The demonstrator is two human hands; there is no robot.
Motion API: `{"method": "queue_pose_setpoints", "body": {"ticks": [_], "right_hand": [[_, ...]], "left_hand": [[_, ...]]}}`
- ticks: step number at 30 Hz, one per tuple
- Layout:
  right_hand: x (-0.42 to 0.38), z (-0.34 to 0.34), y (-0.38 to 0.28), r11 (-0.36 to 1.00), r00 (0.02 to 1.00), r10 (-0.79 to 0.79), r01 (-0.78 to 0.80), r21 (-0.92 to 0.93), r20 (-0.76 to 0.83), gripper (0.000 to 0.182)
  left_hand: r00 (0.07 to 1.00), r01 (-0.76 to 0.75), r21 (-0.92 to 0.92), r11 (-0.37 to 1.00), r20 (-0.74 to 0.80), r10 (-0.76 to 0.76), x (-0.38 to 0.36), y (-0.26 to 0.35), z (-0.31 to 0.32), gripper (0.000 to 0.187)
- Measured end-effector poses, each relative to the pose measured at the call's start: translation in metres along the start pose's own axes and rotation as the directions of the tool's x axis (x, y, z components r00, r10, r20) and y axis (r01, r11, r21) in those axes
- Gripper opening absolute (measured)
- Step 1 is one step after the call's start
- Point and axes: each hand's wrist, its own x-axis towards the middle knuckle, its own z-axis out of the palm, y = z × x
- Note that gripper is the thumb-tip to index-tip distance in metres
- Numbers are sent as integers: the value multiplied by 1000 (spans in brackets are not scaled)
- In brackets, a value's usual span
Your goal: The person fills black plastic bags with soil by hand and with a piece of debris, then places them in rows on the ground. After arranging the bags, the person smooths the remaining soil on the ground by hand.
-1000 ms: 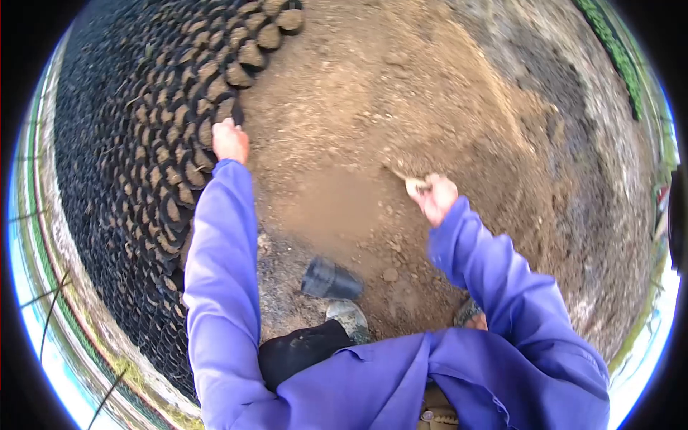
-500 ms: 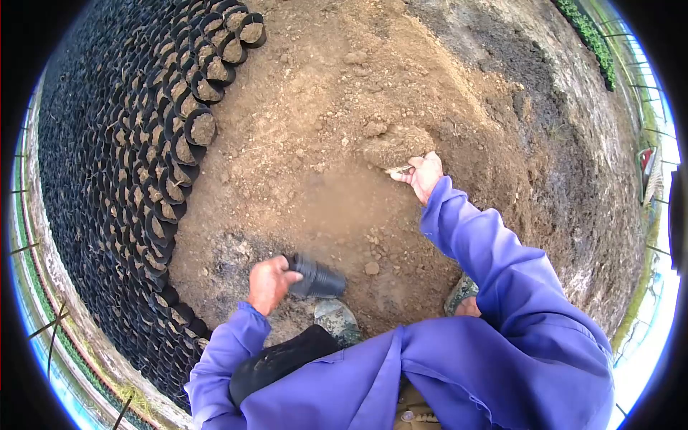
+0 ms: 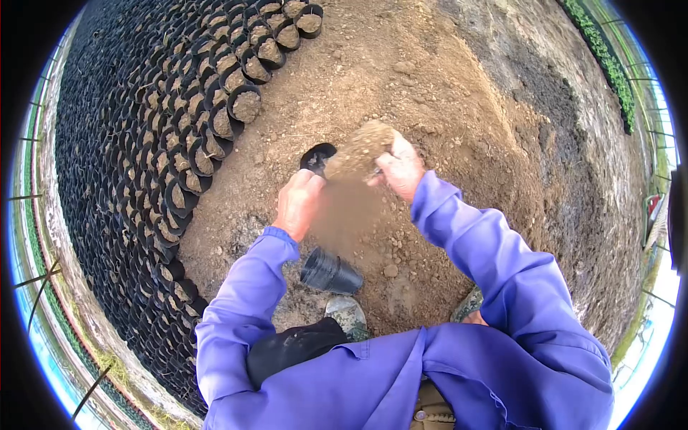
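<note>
My left hand (image 3: 299, 201) is closed on the rim of a black plastic pot (image 3: 315, 156), holding it with its mouth up above the soil. My right hand (image 3: 403, 168) grips a scoop heaped with brown soil (image 3: 365, 147), tilted beside the pot's mouth; the load hides most of the scoop. Loose soil blurs below both hands. On the ground nearer to me a stack of nested black pots (image 3: 331, 272) lies on its side.
Rows of soil-filled black pots (image 3: 247, 105) stand packed on the left, with darker pots beyond. Loose brown soil (image 3: 459, 107) rises ahead and to the right. My shoes (image 3: 347, 314) are close below the stack. Green plants (image 3: 602, 54) line the far right.
My left hand has left the pot stack and moved up with a single pot. My right hand has lifted a scoop of soil from the heap and brought it left to the pot.
</note>
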Motion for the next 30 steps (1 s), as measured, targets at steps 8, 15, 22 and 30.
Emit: {"method": "queue_pose_setpoints", "body": {"ticks": [8,15,22,30], "right_hand": [[26,21,27,887,966,-229,158,-434,-118,38],[-10,-19,19,976,945,159,-106,191,-286,41],[-39,-62,52,958,931,275,-246,144,-239,35],[-91,-89,62,899,846,427,-358,252,-319,29]], "left_hand": [[998,-70,262,963,24,66,-2,-14,16,10],[983,142,164,976,92,-158,3,-25,28,9],[861,501,-74,862,150,-487,1,-61,66,4],[873,384,135,913,-374,-312,127,-89,12,22]]}}
